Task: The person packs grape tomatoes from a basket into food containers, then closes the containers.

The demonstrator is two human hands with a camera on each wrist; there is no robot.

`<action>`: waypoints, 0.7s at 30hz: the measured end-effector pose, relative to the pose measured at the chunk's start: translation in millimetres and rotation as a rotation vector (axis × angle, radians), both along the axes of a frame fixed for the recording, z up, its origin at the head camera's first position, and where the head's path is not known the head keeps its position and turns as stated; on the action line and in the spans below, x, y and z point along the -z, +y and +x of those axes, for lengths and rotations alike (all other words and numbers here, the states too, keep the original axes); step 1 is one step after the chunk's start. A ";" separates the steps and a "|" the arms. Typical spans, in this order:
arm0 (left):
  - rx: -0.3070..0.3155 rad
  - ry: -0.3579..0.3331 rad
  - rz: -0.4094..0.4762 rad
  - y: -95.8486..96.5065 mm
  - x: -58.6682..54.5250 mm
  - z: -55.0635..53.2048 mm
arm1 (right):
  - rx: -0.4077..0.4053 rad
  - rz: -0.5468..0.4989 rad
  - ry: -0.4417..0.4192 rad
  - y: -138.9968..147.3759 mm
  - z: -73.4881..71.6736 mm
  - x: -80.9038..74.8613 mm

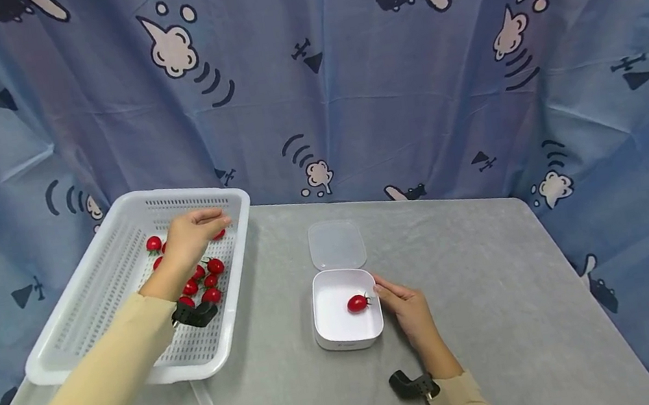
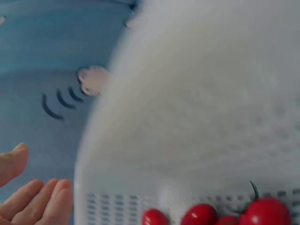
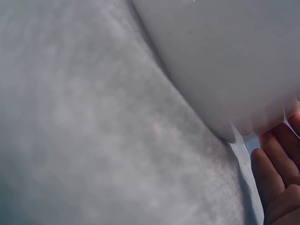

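Note:
My left hand (image 1: pixel 189 239) reaches over the white perforated basket (image 1: pixel 245 241), fingers pointing toward its far right side. Its thumb and fingertips stand apart with nothing between them in the left wrist view. A cherry tomato (image 1: pixel 219 234) lies just below the fingertips. More red cherry tomatoes (image 1: pixel 211 295), some with green stems, lie under and beside this hand; the forearm hides part of the basket. Extended fingers of my right hand (image 1: pixel 408 308) touch the right wall of a small white box (image 1: pixel 341 321). Inside the box lies one cherry tomato (image 1: pixel 357 303).
A translucent lid (image 1: pixel 337 245) lies directly behind the box. The grey-covered table (image 1: pixel 486 290) ends at the back against a blue patterned curtain (image 1: pixel 407 80). The basket's raised rim stands between the tomatoes and the box.

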State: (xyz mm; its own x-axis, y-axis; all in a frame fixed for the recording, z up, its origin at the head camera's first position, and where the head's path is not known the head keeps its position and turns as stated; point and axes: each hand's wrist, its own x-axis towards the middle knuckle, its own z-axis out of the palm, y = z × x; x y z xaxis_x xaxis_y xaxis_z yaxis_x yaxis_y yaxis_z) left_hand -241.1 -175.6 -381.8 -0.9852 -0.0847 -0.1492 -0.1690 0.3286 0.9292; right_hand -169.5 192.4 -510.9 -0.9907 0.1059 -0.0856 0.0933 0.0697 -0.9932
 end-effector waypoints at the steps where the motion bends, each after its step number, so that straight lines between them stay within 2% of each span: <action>1: -0.009 0.000 -0.013 -2.1 3.8 -2.3 | -0.001 -0.002 -0.002 0.3 0.1 0.6; 10: -0.118 -0.014 -0.076 -15.0 24.2 -16.8 | -0.006 0.008 -0.003 0.5 0.7 2.2; 16: -0.142 -0.033 -0.153 -19.7 40.3 -23.1 | -0.011 -0.003 -0.018 0.3 1.6 0.9; 21: -0.156 -0.036 -0.169 -20.1 48.1 -29.7 | -0.014 0.005 -0.013 0.0 1.8 1.1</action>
